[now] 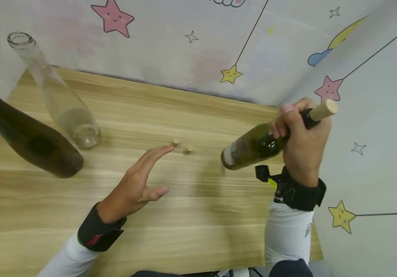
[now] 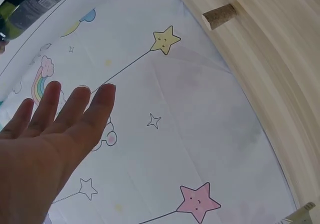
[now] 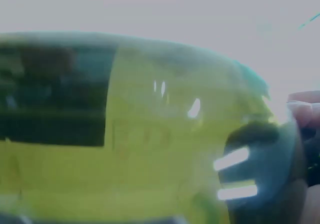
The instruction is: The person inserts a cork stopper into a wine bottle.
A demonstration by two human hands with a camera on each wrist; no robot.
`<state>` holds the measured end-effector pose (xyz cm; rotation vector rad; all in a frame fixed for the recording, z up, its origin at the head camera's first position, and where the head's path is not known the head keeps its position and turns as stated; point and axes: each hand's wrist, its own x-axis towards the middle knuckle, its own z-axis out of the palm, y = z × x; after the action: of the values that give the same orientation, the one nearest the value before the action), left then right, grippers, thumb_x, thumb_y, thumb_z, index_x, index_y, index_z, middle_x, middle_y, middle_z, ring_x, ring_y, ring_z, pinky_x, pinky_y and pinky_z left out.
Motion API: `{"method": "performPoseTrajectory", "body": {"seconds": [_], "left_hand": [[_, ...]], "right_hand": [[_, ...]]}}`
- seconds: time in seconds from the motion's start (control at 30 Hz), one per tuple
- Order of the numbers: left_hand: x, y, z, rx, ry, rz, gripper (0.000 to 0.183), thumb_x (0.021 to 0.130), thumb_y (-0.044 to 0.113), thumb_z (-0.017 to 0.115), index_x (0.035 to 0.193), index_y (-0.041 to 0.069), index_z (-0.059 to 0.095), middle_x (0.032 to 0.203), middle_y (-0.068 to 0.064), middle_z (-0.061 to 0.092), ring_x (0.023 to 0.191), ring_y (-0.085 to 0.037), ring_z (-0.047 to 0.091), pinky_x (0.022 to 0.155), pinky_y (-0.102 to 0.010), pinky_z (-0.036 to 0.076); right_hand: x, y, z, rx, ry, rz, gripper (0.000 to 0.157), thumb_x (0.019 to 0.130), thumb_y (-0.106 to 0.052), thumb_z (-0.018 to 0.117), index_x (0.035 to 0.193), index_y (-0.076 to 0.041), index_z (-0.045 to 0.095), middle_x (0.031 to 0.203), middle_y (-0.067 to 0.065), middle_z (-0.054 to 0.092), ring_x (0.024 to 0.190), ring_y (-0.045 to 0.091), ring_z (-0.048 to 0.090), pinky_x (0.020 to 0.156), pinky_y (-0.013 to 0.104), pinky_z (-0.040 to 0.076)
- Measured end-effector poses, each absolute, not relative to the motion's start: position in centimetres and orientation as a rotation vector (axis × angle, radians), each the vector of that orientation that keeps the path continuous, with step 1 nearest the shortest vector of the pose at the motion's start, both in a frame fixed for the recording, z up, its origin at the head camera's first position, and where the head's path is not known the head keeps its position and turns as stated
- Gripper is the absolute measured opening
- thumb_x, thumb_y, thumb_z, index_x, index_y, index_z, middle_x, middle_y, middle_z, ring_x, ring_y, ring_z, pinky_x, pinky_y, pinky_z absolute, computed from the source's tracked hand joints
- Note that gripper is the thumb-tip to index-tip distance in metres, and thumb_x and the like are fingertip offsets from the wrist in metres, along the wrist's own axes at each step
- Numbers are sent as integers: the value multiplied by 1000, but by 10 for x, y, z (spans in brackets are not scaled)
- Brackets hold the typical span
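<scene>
My right hand (image 1: 303, 134) grips a green wine bottle (image 1: 248, 149) round its neck. A pale cork (image 1: 324, 110) sticks out of the bottle's mouth. In the right wrist view the green glass (image 3: 165, 119) and its dark label fill most of the picture. My left hand (image 1: 139, 179) is held over the table with fingers extended and thumb apart, nothing in it. Near its fingertips two small corks (image 1: 188, 149) stand on the wood. The left wrist view shows the open left hand (image 2: 60, 134), with a cork (image 2: 219, 16) on the table beyond.
A clear glass bottle (image 1: 63, 100) and a dark bottle (image 1: 35, 142) stand at the left on the wooden table (image 1: 184, 227). A white cloth with cartoon stars (image 1: 170, 46) hangs behind the table and along its right side.
</scene>
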<state>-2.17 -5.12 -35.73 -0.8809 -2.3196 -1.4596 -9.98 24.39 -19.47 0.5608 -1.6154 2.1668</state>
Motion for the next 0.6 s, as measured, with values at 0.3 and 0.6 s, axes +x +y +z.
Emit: {"method": "performPoseTrajectory", "body": {"seconds": [0.3,0.6], "left_hand": [[-26,-74,-363,-727,-2352,-1325,50,96,9,64,143,3,49,141,-14,53,132,-29,50,105,-48,43],[-26,-81,-363,-632,-2370,-1335,61,89,-5,68,145,6,47,139,-12,57,130,-30,52,105,-47,43]], "right_hand": [[-158,347,-202,104,-1494,2079,29,89,8,69,67,6,49,48,11,42,38,21,38,36,29,41],[-197,395,-224,-40,-1527,1987,28,88,7,70,67,4,51,47,11,46,36,22,41,36,28,42]]}}
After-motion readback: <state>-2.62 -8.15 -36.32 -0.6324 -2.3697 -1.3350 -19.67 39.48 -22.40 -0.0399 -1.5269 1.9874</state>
